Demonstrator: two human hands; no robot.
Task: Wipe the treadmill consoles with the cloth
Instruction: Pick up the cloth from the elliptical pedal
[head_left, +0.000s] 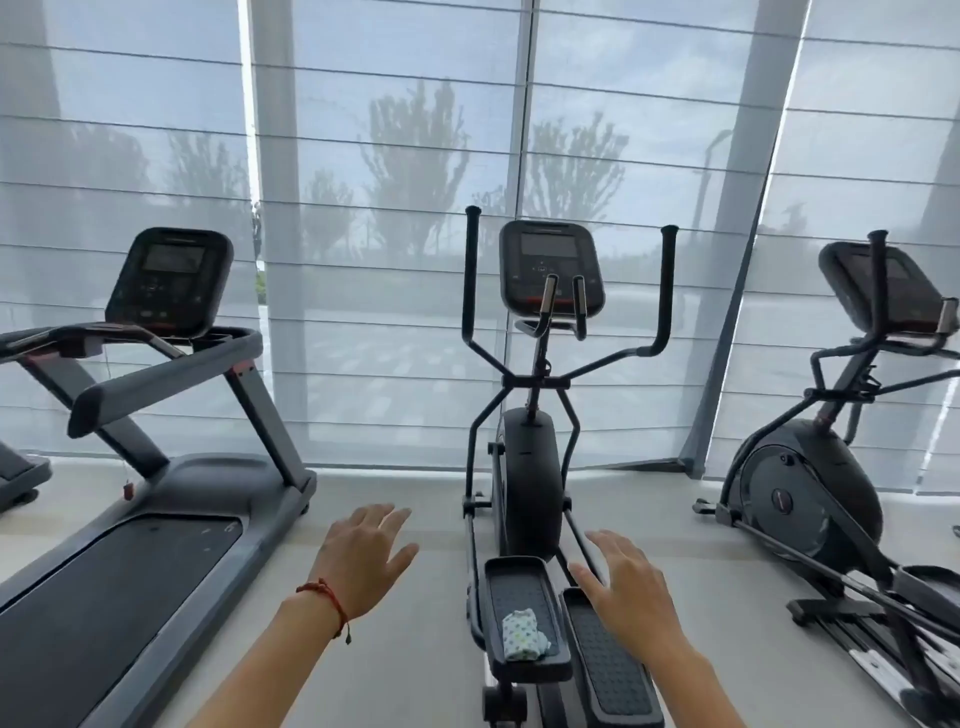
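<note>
Both hands, left hand (363, 556) and right hand (631, 590), are spread, nothing held; cloth (523, 635) on pedal (519, 571) judged light, limp, best pinched at a bunched fold.

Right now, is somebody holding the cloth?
No, the cloth lies on a pedal of the middle machine, and the left hand and right hand are both open and empty.
</note>
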